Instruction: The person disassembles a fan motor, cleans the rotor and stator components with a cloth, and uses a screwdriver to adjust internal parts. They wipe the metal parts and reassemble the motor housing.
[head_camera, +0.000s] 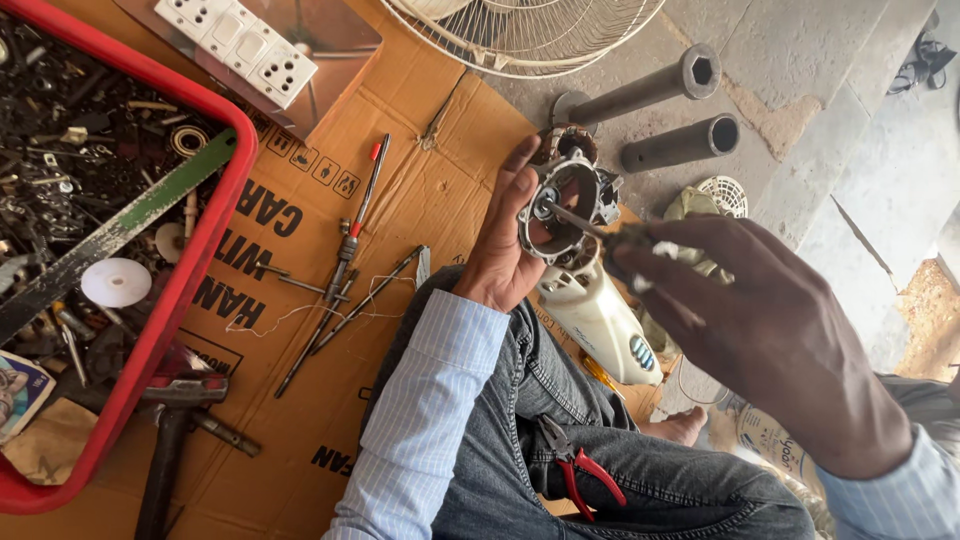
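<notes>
Cardboard (400, 210) covers our floor. Our left hand (505, 240) grips the motor (565, 205); right hand (760, 320), closed round the screwdriver (600, 228), should stay square to its centre.

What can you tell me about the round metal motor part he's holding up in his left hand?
The motor housing is a grey, cast-looking metal ring, open in the middle, with lugs around its rim and a small hub inside. Copper-coloured windings show behind its top edge. The left hand cups it from the left, held above the lap and a white plastic fan body. A slim metal shaft from the tool in the right hand reaches into its centre.
</notes>
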